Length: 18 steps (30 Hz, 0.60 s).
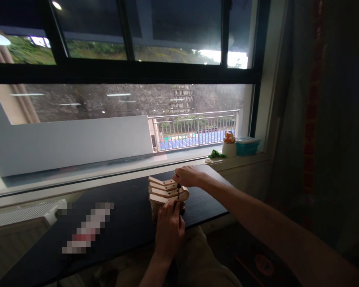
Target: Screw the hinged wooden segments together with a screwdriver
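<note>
A pale wooden assembly of several stacked curved slats stands on the dark table near its front edge. My left hand is closed on the near side of the assembly, holding it from the front. My right hand is closed above it, gripping a small dark tool that points down onto the top slat. What the tool's tip touches is too small to make out.
A large window rises behind the table. On the sill at right stand a white cup, a teal box and a green scrap. A blurred-out object lies on the table's left part. A curtain hangs at right.
</note>
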Each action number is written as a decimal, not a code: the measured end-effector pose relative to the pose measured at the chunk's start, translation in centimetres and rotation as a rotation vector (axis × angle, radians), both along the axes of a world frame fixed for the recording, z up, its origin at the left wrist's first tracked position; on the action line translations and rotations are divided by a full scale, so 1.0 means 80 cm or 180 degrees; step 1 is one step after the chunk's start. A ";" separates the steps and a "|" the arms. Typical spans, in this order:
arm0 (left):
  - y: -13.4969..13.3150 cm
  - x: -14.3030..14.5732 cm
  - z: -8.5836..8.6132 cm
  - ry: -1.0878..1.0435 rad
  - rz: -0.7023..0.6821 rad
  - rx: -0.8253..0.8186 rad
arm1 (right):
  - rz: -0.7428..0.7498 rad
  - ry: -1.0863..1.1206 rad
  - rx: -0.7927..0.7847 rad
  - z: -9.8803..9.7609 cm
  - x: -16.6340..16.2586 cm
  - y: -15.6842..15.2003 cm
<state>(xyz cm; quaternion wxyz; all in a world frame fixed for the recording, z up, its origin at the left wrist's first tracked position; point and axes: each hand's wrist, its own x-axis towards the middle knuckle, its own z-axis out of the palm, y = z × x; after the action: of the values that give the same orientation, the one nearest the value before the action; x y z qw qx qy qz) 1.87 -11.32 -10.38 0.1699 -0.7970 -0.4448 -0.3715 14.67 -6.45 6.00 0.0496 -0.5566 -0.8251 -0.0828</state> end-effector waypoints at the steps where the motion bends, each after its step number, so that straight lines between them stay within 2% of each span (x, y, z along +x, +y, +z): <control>1: 0.001 0.000 -0.001 0.0005 0.0007 0.0001 | 0.0115 -0.0035 -0.0010 0.004 0.003 -0.002; 5: 0.001 -0.001 -0.002 0.0028 0.0042 -0.0031 | 0.0551 -0.0114 -0.0066 0.015 0.014 -0.010; 9: -0.001 0.000 0.000 0.0012 0.0069 -0.0045 | 0.0747 -0.0111 -0.0116 0.015 0.014 -0.011; 18: -0.003 0.000 0.003 -0.0019 -0.0001 -0.0082 | 0.0375 0.0072 0.0029 -0.004 0.004 -0.009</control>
<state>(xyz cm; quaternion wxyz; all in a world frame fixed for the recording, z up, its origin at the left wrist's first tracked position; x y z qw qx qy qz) 1.90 -11.55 -10.18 0.1581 -0.7982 -0.4499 -0.3682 15.01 -7.17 5.68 0.0663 -0.5077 -0.8555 -0.0772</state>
